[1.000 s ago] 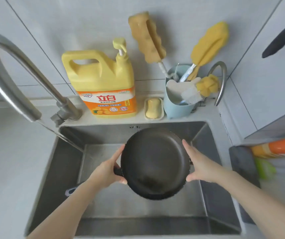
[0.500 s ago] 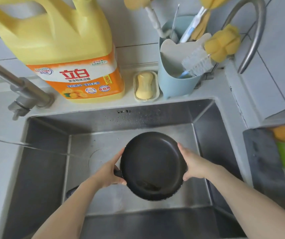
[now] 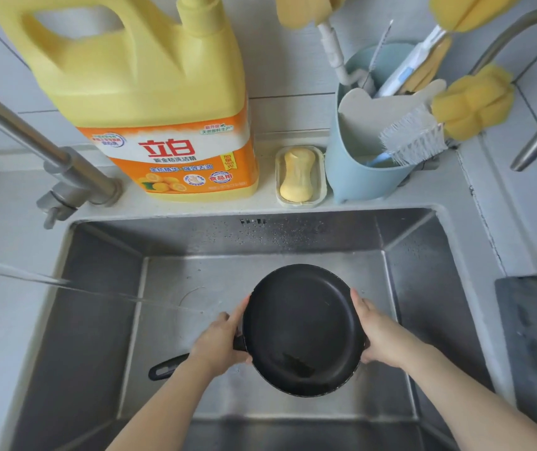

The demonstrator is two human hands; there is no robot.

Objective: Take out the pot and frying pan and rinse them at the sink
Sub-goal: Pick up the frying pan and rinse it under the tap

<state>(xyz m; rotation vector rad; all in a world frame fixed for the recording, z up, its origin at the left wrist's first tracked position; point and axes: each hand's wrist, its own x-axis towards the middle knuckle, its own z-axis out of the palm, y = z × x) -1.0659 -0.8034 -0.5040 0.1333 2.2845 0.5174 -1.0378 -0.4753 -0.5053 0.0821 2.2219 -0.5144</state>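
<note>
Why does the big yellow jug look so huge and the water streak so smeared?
Head view: the wide-angle lens swells the nearby detergent jug and bends the sink edges; the water stream is motion-blurred; soft daylight, little glare on the frying pan.

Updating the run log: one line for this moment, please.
black round frying pan over steel sink | left hand and right hand grip rim | water stream misses pan

frying pan – 1 | hands – 2 | detergent jug – 1 | soap bar – 1 | blue holder – 1
</note>
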